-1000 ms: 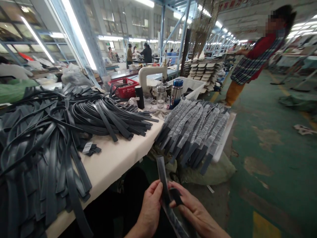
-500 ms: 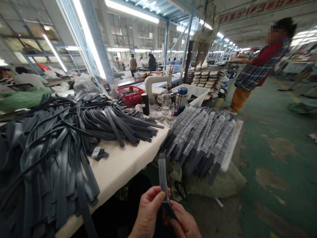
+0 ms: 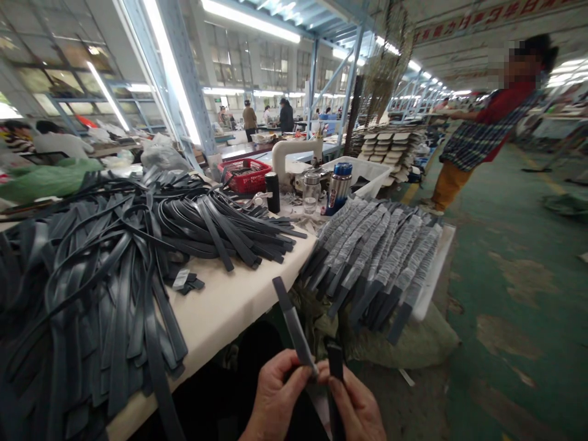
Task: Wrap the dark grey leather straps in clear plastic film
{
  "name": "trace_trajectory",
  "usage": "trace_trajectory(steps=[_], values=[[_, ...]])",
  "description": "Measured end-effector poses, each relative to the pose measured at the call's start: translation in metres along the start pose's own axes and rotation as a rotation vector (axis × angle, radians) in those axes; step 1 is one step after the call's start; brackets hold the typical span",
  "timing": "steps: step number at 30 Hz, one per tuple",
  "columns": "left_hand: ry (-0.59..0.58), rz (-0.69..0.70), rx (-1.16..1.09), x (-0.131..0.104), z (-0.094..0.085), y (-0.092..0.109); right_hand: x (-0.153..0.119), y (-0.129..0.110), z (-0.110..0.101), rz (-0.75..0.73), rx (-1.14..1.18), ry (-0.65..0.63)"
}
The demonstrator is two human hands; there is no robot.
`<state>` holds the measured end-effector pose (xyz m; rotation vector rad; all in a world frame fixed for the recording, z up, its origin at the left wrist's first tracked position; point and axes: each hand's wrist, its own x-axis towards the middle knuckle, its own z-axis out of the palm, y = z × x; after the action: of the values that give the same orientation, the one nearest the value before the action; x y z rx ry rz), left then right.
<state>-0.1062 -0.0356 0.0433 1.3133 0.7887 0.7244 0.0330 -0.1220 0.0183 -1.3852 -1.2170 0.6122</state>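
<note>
Beside the table (image 3: 229,311), the held strap (image 3: 294,323) slants lengthwise up and left.

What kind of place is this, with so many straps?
Probably a factory workshop: there's a big heap of long, flat, dark-grey straps, a row of straps in crinkled clear plastic, and a curved cream machine arm.

Bare at left hand (image 3: 279,389) and right hand (image 3: 356,401), right down to the near edge. Clad in black or very dark legwear (image 3: 261,343), rounded over the knee, too shadowed for telling seams or fabric.
</note>
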Motion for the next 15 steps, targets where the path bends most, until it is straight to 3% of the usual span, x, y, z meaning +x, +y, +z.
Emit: trace_trajectory(steps=[3, 9, 15], values=[[-0.026, 0.017, 0.19, 0.0, -0.005, 0.001, 0.012, -0.002, -0.008, 0.106, 0.129, 0.121], [-0.209, 0.047, 0.382, 0.001, 0.004, 0.003, 0.059, -0.027, -0.023, 0.206, 0.437, -0.034], [-0.136, 0.018, 0.423, 0.001, 0.006, -0.008, 0.083, -0.046, -0.02, 0.017, 0.391, -0.007]])
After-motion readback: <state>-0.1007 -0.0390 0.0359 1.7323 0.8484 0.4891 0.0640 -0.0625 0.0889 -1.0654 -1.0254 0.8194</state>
